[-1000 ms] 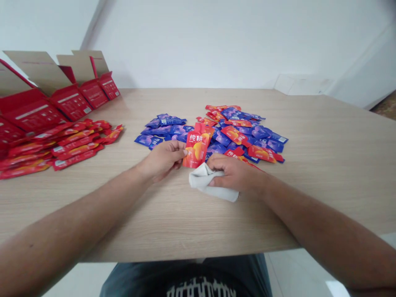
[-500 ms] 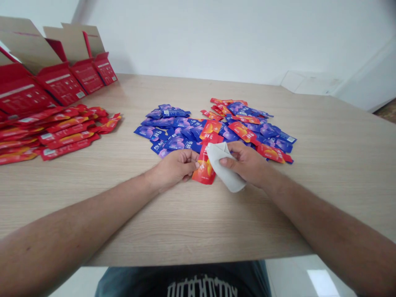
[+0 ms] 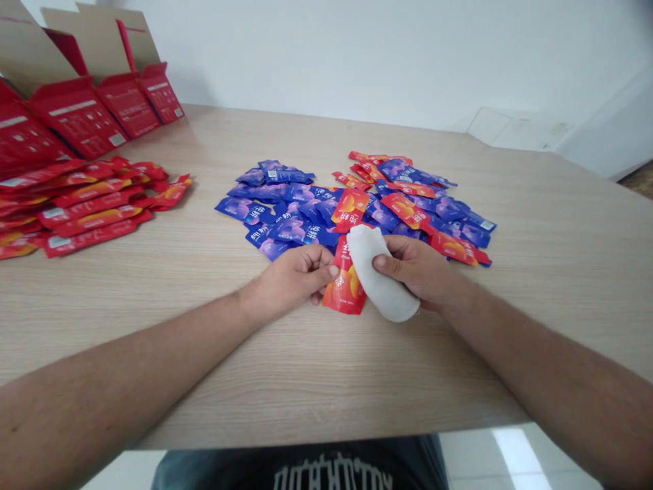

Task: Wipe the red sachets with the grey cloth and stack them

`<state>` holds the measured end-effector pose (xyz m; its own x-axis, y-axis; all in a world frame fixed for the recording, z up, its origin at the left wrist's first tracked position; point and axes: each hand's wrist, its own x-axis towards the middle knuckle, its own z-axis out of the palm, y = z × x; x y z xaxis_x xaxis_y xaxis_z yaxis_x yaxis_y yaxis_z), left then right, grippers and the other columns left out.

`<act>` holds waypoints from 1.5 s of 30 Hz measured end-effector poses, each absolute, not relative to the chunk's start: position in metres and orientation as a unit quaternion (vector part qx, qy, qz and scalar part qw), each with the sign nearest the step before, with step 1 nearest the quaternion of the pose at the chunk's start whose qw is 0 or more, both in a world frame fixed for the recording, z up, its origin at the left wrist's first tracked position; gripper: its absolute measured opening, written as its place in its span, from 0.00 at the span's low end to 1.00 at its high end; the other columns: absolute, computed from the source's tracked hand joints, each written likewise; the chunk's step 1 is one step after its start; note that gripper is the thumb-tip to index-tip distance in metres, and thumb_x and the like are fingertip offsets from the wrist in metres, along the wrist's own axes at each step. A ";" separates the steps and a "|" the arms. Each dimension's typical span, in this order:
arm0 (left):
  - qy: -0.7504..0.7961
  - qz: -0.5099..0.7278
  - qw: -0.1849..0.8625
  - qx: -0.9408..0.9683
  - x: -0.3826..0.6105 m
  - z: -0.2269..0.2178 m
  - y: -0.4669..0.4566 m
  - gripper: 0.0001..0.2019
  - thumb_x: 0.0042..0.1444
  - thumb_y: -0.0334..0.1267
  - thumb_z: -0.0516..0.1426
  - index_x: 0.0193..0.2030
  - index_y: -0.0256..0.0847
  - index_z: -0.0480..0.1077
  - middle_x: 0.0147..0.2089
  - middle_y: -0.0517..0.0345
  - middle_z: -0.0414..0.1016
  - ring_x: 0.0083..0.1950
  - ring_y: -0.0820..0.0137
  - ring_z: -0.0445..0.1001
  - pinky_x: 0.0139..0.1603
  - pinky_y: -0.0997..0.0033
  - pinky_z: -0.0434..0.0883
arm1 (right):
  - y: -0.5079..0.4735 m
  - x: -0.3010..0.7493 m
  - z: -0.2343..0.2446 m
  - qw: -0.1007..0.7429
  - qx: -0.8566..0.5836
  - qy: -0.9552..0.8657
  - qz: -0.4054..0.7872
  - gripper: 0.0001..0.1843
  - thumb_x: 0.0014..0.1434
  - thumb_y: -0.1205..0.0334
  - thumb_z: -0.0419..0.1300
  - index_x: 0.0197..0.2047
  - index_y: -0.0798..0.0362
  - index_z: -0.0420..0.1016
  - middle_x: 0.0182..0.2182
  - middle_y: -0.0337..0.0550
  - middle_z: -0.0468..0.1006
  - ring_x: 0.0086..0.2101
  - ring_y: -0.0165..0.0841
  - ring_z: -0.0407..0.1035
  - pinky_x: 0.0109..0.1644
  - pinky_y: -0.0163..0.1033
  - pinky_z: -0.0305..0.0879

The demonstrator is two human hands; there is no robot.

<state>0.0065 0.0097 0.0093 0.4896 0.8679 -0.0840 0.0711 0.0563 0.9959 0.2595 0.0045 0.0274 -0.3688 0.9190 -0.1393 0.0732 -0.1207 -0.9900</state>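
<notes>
Your left grip (image 3: 293, 278) is clamped on the left edge of one red pouch (image 3: 345, 291), thumb on the near face. The pouch is in front of you at the near side of the pile, between your two grips; whether its base touches the desk (image 3: 306, 381) you cannot tell. Your right grip (image 3: 415, 269) is closed around a folded white cloth (image 3: 381, 286), which overlaps the pouch's right side.

Expect the pouch to be light and soft, its glossy film a little slippery; it probably bends under a firm squeeze rather than breaks. Take it by a side edge, as your left thumb does, and leave the broad printed face free. The cloth looks limp and easy to bunch.

Counting, you have one pouch and one cloth in hand. The pile beyond holds at least fifteen blue sachets (image 3: 288, 228) and at least seven red packets (image 3: 407, 210); they overlap too much for an exact number. To your left lie at least nine red packs (image 3: 96, 204), stacked and cut off by the view's edge. Behind them you can make out four red carton faces (image 3: 79, 116), flaps raised.
</notes>
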 end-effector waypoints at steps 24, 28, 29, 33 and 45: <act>0.319 0.350 0.610 0.636 0.000 0.004 0.013 0.14 0.58 0.43 0.68 0.33 0.37 0.72 0.31 0.60 0.74 0.30 0.75 0.68 0.32 0.75 0.65 | -0.022 0.251 0.039 0.247 -0.326 -0.912 0.047 0.05 0.71 0.59 0.62 0.46 0.51 0.74 0.43 0.48 0.78 0.43 0.41 0.73 0.47 0.45 0.70; 0.305 0.363 0.642 0.603 0.001 0.001 0.013 0.15 0.58 0.44 0.69 0.33 0.37 0.70 0.32 0.60 0.74 0.31 0.74 0.69 0.34 0.74 0.67 | -0.014 0.257 0.039 0.315 -0.408 -0.857 -0.005 0.06 0.69 0.61 0.64 0.44 0.51 0.71 0.41 0.48 0.77 0.42 0.42 0.73 0.47 0.46 0.71; 0.306 0.364 0.644 0.600 0.001 0.001 0.013 0.16 0.58 0.44 0.69 0.33 0.37 0.69 0.31 0.60 0.74 0.30 0.75 0.69 0.33 0.74 0.66 | -0.015 0.256 0.039 0.317 -0.408 -0.856 -0.007 0.06 0.69 0.61 0.64 0.44 0.51 0.71 0.41 0.48 0.77 0.42 0.42 0.73 0.47 0.46 0.71; 0.302 0.363 0.635 0.611 0.000 0.002 0.013 0.15 0.57 0.42 0.70 0.32 0.37 0.70 0.31 0.61 0.74 0.30 0.76 0.68 0.32 0.76 0.64 | -0.021 0.252 0.038 0.260 -0.348 -0.900 0.022 0.07 0.70 0.60 0.64 0.47 0.51 0.72 0.45 0.48 0.78 0.44 0.42 0.74 0.48 0.46 0.71; 0.291 0.354 0.653 0.603 -0.002 0.002 0.013 0.14 0.57 0.42 0.71 0.33 0.36 0.72 0.32 0.59 0.75 0.30 0.75 0.69 0.31 0.76 0.66 | -0.022 0.253 0.040 0.252 -0.340 -0.905 0.036 0.05 0.70 0.61 0.63 0.47 0.51 0.72 0.44 0.48 0.78 0.44 0.42 0.74 0.47 0.45 0.71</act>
